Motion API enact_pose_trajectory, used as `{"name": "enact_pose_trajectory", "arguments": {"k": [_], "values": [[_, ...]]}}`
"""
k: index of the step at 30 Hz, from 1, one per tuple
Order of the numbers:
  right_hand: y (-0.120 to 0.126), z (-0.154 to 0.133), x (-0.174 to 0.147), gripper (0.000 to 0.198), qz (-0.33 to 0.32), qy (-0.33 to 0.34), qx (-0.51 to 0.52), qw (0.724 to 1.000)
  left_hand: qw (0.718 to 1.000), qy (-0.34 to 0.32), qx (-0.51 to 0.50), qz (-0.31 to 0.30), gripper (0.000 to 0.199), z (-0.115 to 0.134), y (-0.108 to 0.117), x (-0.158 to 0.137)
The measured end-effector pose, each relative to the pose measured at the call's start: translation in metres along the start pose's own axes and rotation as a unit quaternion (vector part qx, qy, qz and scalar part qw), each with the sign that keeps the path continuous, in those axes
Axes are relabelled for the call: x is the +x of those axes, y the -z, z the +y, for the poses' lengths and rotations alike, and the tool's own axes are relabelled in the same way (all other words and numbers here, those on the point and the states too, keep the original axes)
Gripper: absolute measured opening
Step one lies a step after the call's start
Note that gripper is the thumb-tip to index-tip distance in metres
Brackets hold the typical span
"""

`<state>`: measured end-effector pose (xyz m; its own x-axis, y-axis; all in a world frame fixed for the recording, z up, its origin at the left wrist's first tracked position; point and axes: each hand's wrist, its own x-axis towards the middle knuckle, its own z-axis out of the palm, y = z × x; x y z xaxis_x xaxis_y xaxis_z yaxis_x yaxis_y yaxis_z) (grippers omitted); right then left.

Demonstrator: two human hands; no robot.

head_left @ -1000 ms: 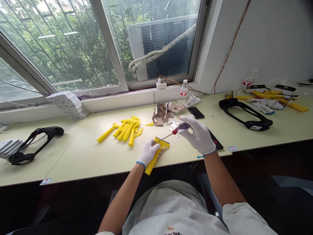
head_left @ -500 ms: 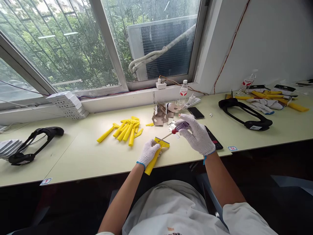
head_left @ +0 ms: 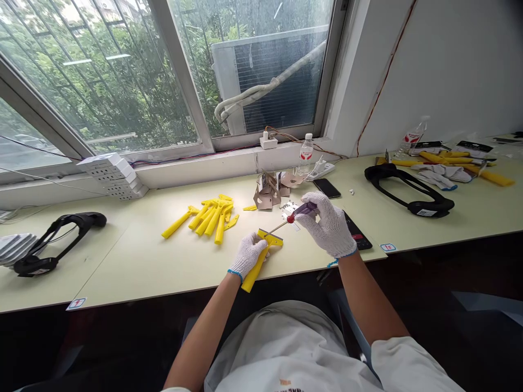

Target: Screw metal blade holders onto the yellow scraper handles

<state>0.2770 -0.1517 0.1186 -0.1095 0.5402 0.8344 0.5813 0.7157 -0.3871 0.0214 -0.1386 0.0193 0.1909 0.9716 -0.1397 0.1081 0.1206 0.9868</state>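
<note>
Fingers on both hands are gloved in white knit and closed on something. My left hand (head_left: pixel 247 256) grips the yellow scraper (head_left: pixel 254 273) at its neck, just below the head; my right hand (head_left: pixel 329 226) has the screwdriver (head_left: pixel 305 209) by its handle, thumb and fingers wrapped round.

Scraper sits just below centre of frame, over the near part of the table (head_left: pixel 134 261). Bright yellow, T-shaped: wide flat head toward the top of the frame, plain handle slanting to lower left. Thin grey strip along the head's top edge, small dark spot on the head's right half. Screwdriver tip meets the left half of the head; shaft pale, collar red, handle see-through purple. Can't make out a screw under the tip.

Just above the scraper, near my right hand: small metal bits (head_left: pixel 289 206). Left of centre: pile of yellow scrapers (head_left: pixel 212 216), handles mostly pointing down-left. Above centre: brown cardboard pieces (head_left: pixel 265 197), black phone (head_left: pixel 327 188) right of them, clear bottle (head_left: pixel 306 155) behind. Dark flat device (head_left: pixel 359 235) beside my right wrist, partly covered.
</note>
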Motion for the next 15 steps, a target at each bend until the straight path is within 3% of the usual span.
{"name": "enact_pose_trajectory", "arguments": {"k": [5, 10, 15], "values": [[0.0002, -0.0027, 0.0005, 0.032, 0.007, -0.017, 0.001, 1.000, 1.000, 0.000, 0.000, -0.001, 0.017, 0.0006, 0.0003, 0.0000], [0.0024, -0.0008, 0.0014, 0.030, -0.016, 0.019, 0.006, 1.000, 1.000, -0.001, -0.005, -0.004, 0.018, -0.0023, 0.0012, 0.0013], [0.0094, -0.0033, 0.0031, 0.034, -0.091, 0.020, 0.144, 0.985, 1.000, 0.002, 0.004, -0.001, 0.015, -0.0014, -0.0001, 0.0004]]}}
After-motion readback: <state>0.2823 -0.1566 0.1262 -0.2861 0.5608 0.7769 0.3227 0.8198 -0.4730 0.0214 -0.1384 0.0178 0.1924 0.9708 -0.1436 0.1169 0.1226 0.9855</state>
